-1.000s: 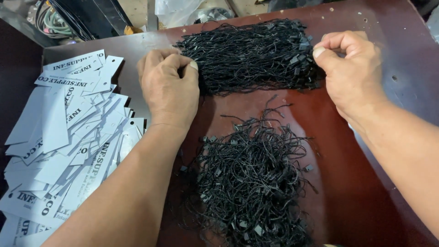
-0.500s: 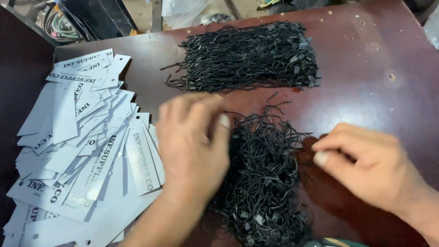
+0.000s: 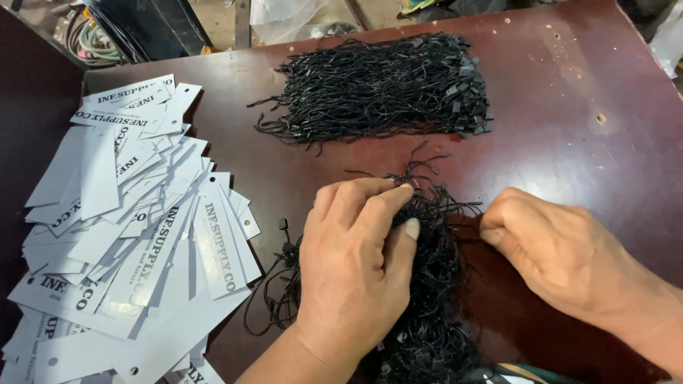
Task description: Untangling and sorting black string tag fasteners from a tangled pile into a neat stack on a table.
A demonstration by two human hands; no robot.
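My left hand (image 3: 356,263) lies over a loose, tangled pile of black tag strings (image 3: 434,284) at the near middle of the dark red table (image 3: 569,92), its fingers pinching strands at the pile's top. My right hand (image 3: 555,249) rests against the pile's right side with fingers curled on the strands. A second, neatly laid bundle of black strings (image 3: 384,89) lies further back, apart from both hands.
A wide heap of white cardboard hang tags (image 3: 128,235) with black print and punched holes covers the table's left side. Beyond the far edge are a coiled hose (image 3: 92,39), dark boxes and a clear plastic bag (image 3: 284,14).
Both hands came back from the far bundle to the near tangled pile. My left hand has settled on it and now pinches strands; my right hand has closed in on its right side.
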